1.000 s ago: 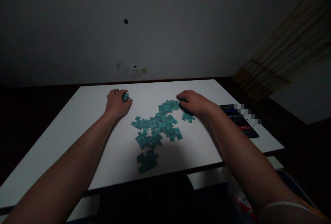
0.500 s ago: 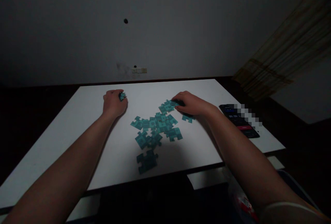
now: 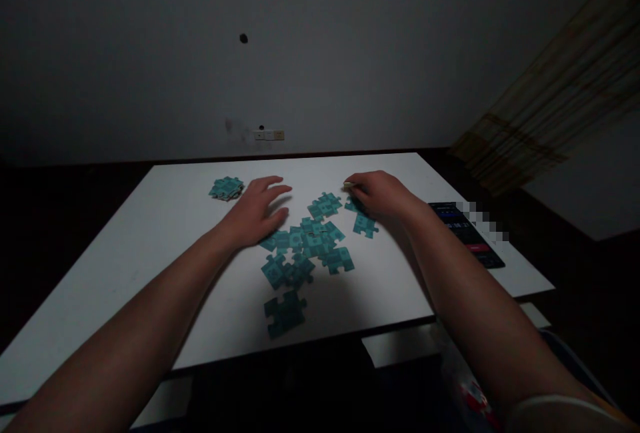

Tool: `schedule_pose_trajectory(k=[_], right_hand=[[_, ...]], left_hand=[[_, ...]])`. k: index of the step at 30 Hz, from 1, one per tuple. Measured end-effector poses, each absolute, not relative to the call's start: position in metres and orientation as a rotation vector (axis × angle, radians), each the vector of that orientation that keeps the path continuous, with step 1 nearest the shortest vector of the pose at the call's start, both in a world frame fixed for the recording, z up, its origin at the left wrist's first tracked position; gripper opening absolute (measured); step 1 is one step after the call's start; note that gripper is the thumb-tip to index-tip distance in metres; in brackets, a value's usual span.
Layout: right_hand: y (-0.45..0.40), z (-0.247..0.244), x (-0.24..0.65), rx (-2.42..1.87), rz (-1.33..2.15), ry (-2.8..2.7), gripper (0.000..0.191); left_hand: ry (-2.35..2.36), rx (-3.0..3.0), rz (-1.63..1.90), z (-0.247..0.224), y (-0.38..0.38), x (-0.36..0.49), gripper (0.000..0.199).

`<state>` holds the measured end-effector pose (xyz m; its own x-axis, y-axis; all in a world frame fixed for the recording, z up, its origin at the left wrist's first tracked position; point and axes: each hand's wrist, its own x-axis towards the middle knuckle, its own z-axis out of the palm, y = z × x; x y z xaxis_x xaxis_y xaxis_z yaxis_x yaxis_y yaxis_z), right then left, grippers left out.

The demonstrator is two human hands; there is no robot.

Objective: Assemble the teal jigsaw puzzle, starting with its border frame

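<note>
Teal puzzle pieces sprawl across the middle of the white table, flat, glossy-looking and printed with a darker pattern, their tabs and notches plain to see, many overlapping in a loose heap! The left hand is wide open, fingers spread, palm down and holding nothing, right at the heap's left edge, just above a piece near the heel of the palm. Over to the right hand, curled and low over a couple of pieces at the heap's right side. There's a pale sliver at its fingertips, but it's too small to call: is that a piece held edge-on? I can't tell whether the hand is gripping anything. Far left on the table, a neat little stack of the same teal pieces sits well clear of both hands, and a dark joined pair lies nearest the front edge, apart from the heap. Off to the right, a phone lies face up, its screen lit and partly blurred out.
</note>
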<state>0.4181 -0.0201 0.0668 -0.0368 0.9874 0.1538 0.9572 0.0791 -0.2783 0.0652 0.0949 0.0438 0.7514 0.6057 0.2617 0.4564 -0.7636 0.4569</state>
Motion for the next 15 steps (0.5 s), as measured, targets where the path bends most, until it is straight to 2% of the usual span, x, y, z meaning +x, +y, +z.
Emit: schedule_pose_trajectory(k=[10,15], right_hand=[[-0.012,0.058,0.405,-1.793,0.102,-2.137,0.040],[-0.006,0.046,0.399,-1.774,0.139,-2.229,0.045]], left_hand=[[0.474,2.590,0.197,0.036,0.084,0.068,0.085],[0.467,2.605,0.251,0.032,0.090,0.068,0.071]])
